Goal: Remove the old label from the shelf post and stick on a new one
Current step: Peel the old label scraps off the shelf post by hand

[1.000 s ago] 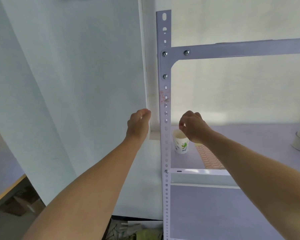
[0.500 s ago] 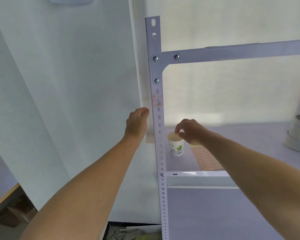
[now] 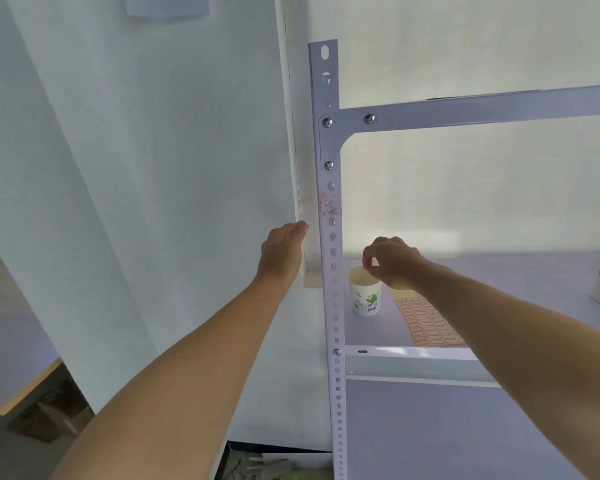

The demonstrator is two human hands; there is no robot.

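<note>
Item: old label [image 3: 329, 204]. Reddish scraps of it clung to the front face of the shelf post [image 3: 334, 306], centre of the frame, below the bracket's lowest screw. Its long axis ran vertically, along the post.

Item: my left hand [image 3: 283, 252]. Just left of the post, against the edge of the white wall trim [image 3: 291, 133], fingers curled in, nothing visible in it. The scraps lay just above it and to the right, so I judged this the nearer hand.

Item: my right hand [image 3: 392, 263]. Right of the post, directly over the paper cup [image 3: 364, 294], thumb and fingertips pinched together. Whether a peeled scrap sat between them was too small to tell. The scraps lay up and to the left of it, across the post.

Item: sheet of new labels [image 3: 426, 320]. Flat on the shelf [image 3: 516, 271], beside the cup, under my right wrist, so I judged the right hand better placed for the pick.
</note>
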